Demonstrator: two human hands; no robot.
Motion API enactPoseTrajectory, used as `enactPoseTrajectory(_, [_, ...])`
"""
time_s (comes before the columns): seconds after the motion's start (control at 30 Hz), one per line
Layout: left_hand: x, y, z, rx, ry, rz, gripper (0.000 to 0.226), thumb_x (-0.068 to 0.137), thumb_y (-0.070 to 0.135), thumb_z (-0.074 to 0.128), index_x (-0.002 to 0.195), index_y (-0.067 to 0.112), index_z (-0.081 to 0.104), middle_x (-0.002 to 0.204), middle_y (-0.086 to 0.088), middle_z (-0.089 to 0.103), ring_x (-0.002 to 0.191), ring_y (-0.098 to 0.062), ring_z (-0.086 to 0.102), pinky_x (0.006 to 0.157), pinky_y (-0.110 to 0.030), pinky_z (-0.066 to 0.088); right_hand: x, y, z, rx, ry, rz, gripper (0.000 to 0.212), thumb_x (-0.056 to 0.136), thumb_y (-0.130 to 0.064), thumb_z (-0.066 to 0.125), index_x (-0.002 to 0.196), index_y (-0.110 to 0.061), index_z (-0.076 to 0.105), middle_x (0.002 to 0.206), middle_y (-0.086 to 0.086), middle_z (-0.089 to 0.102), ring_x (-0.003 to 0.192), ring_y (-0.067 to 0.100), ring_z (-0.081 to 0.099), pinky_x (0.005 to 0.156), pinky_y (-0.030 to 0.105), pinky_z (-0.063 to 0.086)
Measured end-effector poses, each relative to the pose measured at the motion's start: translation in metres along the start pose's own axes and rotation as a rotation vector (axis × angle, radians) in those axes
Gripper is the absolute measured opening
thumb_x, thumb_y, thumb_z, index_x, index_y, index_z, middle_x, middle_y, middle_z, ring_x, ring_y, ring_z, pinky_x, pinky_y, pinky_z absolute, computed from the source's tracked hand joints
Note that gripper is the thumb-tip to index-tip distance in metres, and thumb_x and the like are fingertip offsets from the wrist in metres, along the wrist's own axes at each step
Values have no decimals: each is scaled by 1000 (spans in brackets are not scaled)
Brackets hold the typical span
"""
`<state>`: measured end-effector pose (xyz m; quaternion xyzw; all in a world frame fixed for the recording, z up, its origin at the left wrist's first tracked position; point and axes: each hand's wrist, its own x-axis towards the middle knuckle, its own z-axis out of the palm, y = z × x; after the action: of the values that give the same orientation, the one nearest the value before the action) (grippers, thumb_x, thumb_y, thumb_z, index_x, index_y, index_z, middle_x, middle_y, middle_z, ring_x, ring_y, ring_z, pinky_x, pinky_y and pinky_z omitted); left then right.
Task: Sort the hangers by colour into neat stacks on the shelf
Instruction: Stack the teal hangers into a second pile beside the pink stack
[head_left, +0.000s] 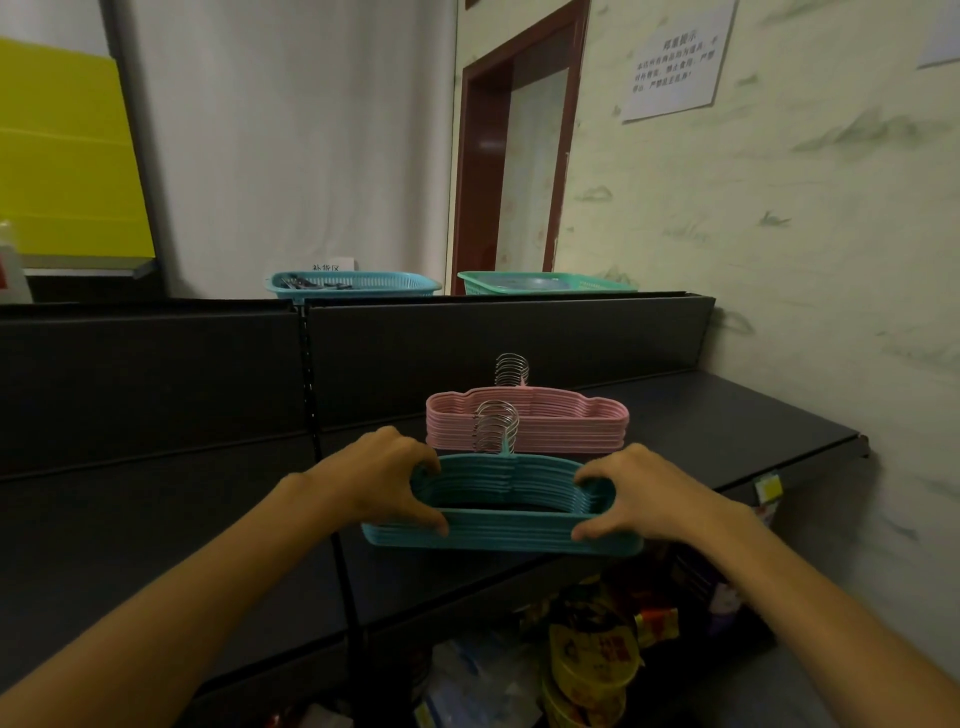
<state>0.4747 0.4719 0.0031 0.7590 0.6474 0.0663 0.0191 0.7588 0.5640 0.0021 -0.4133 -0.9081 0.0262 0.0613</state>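
Both hands, left (387, 480) and right (641, 493), pinch the ends of the teal stack (501, 512) at the shelf (727, 426) front edge. The pink stack (527, 421) sits just beyond, at 12 o'clock. Sorting looks nearly done; squaring teal remains.

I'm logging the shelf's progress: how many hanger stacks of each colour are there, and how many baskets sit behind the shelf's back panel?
Pink hanger stack: 1, resting on the shelf
Teal hanger stack: 1, gripped at its ends by the left hand and right hand
Blue basket: 1
Green basket: 1
Total: 4
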Motion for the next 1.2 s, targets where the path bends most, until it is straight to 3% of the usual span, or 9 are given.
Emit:
enactPoseTrajectory(0.2, [14,-5,-1,-9,-144,-21,77,63,68,71,125,27,52,122,3,50,109,-14,46,93,-34,48,8,3,-2,66,-97,30,72,61,-58,80,121,-28,58,117,-8,53,108,13,49,93,34,48])
enactPoseTrajectory(0.37, [18,-4,-3,-1,-204,-24,73,66,58,75,126,24,53,121,3,47,108,-14,44,92,-31,46,17,3,-2,47,-183,26,66,58,-58,82,113,-27,64,116,-6,56,102,12,52,88,31,51])
enactPoseTrajectory(0.47, [23,-9,-6,6,-215,-12,74,60,63,77,121,27,57,119,6,48,110,-14,45,94,-34,48,20,5,-5,38,-180,33,64,52,-62,82,105,-30,68,112,-7,56,101,13,51,86,30,51])
enactPoseTrajectory(0.8, [25,-11,-3,26,-282,-19,65,67,54,77,125,33,54,122,6,41,111,-15,44,91,-31,48,22,3,-5,21,-301,20,72,58,-57,83,120,-30,58,123,-6,50,111,16,48,95,37,48])
enactPoseTrajectory(1.2, [35,-15,-8,-14,-329,-9,66,63,53,80,123,36,57,115,12,41,107,-10,42,92,-30,47,32,4,-9,-12,-316,-4,69,56,-60,82,116,-31,64,121,-8,55,106,14,50,91,33,49])
